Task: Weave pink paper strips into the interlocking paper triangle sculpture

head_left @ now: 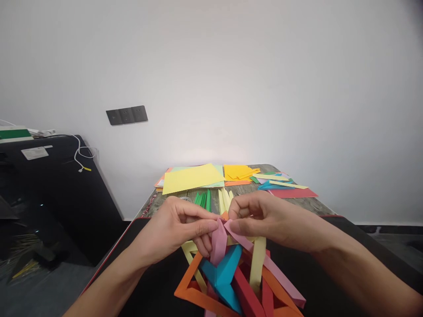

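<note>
Both hands meet at the top of a paper model made of interlocked folded strips in blue, orange, red, pink and pale yellow. My left hand pinches the end of one pink paper strip between thumb and forefinger. Close beside it, my right hand pinches the tip of another pink strip, which runs down to the lower right across the model. The two pinched ends almost touch. A small orange tip shows behind them. The model's lower part is cut off by the frame's bottom edge.
Folded green strips and pale yellow strips lie just beyond my hands. Farther back are yellow sheets, orange-yellow paper and mixed strips over red paper. A black mat covers the near table. A black cabinet stands left.
</note>
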{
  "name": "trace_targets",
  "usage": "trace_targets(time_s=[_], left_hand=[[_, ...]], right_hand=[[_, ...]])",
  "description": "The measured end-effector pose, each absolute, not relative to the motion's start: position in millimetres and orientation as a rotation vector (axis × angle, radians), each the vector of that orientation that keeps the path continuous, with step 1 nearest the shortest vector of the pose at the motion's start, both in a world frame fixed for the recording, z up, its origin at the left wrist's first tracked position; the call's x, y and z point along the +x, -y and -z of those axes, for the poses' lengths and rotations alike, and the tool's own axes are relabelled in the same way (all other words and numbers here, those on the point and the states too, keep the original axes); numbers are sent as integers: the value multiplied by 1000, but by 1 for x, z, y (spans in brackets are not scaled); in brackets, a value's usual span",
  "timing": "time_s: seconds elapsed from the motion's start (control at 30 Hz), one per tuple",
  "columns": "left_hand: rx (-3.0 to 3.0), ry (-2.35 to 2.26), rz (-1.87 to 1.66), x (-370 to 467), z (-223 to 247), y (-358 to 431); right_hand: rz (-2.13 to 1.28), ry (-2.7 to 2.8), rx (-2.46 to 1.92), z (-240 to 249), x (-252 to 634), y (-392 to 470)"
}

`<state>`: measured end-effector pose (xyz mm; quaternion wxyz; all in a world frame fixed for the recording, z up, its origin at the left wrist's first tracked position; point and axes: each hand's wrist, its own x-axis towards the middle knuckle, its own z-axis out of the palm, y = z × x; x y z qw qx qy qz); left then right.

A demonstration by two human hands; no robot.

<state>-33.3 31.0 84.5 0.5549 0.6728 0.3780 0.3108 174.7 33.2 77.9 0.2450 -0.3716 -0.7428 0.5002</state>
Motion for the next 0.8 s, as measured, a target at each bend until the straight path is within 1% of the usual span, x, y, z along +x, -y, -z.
trace_targets(time_s=[0.2, 0.5, 0.8], left_hand=[[1609, -902, -733, -33, -85, -31], [1599, -932, -760, -33, -82, -30], [1603, -912, -747, -34, -82, -30]], right_hand=[[-1322, 1964, -1080, -78, 171, -31], [-1425, 1918, -1011, -78, 171, -34], [-1363, 1920, -1095, -79, 170, -30]])
